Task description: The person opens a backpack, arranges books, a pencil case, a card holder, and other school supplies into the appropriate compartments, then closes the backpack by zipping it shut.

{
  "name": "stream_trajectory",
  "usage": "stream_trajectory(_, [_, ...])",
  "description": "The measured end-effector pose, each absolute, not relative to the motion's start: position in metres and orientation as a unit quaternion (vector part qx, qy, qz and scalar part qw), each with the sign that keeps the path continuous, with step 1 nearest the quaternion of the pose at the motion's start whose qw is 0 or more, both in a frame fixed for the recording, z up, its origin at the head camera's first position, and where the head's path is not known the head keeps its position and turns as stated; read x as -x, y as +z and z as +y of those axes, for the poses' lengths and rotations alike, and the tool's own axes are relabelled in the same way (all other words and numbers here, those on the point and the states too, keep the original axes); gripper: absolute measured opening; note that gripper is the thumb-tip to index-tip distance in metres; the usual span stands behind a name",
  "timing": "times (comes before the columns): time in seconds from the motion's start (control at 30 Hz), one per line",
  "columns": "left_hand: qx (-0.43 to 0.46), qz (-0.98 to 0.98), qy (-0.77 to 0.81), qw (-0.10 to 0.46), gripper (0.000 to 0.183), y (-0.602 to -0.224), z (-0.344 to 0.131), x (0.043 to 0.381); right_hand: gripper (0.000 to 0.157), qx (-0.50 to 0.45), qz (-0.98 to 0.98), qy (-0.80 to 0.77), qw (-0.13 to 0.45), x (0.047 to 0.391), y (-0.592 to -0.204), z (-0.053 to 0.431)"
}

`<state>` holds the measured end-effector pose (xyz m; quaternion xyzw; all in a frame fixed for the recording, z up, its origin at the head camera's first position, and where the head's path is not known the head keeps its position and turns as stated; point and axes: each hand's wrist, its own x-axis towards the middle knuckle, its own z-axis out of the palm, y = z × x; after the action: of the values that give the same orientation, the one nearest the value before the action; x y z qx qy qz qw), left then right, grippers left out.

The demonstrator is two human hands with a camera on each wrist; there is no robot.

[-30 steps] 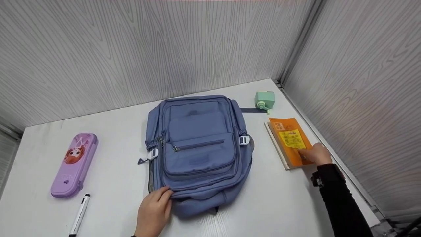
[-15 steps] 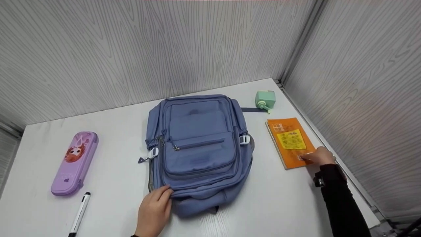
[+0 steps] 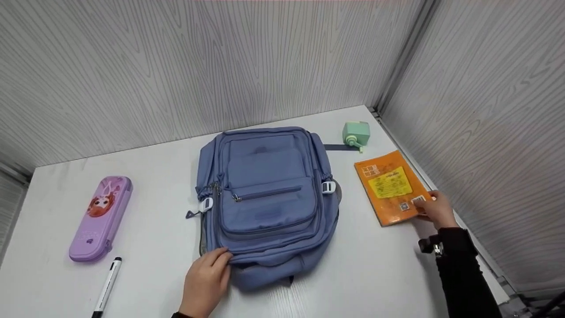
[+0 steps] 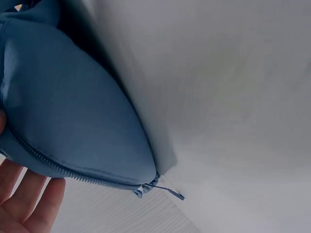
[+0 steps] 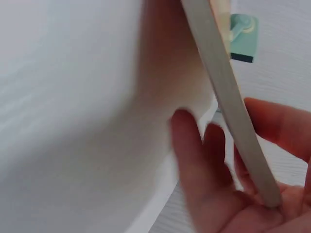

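A blue backpack [image 3: 267, 163] lies flat in the middle of the table. My left hand [image 3: 205, 279] pinches the fabric at its lower left edge, by a zipper [image 4: 73, 172] that shows in the left wrist view. On the right, my right hand [image 3: 437, 209] grips an orange book [image 3: 382, 207] by its near right corner, thumb on the cover and fingers beneath. A yellow label [image 3: 390, 182] is on the cover. The right wrist view shows the book's page edge [image 5: 228, 102] between thumb and fingers, tilted off the table. Whether the far edge touches the table I cannot tell.
A purple pencil case [image 3: 95, 229] and a white marker [image 3: 107, 285] lie at the left. A small green pump-bottle-shaped thing [image 3: 355, 132] sits at the back right, beside a dark strap [image 3: 340, 148]. Grey wood-grain panels [image 3: 247, 62] stand behind and at the right.
The upper orange book shifted to line up over the one below; now my right hand has gripped the corner and tilted the near right side up. My left hand has stayed on the backpack.
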<state>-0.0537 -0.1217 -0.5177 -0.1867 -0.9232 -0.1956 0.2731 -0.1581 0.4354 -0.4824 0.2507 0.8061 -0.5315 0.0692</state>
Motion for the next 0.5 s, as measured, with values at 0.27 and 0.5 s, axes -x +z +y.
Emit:
stream_trajectory(0.27, [0.2,-0.918,-0.194,0.28,0.025,-0.507,-0.125,0.062,0.038,-0.228,0.807,-0.541,-0.07,0.155,-0.458,0.412])
stream_trajectory(0.5, [0.197,-0.925,-0.202,0.255,0.024,-0.503,-0.125,0.061,0.021,-0.21,0.785,-0.561,-0.159,0.156,-0.436,0.391])
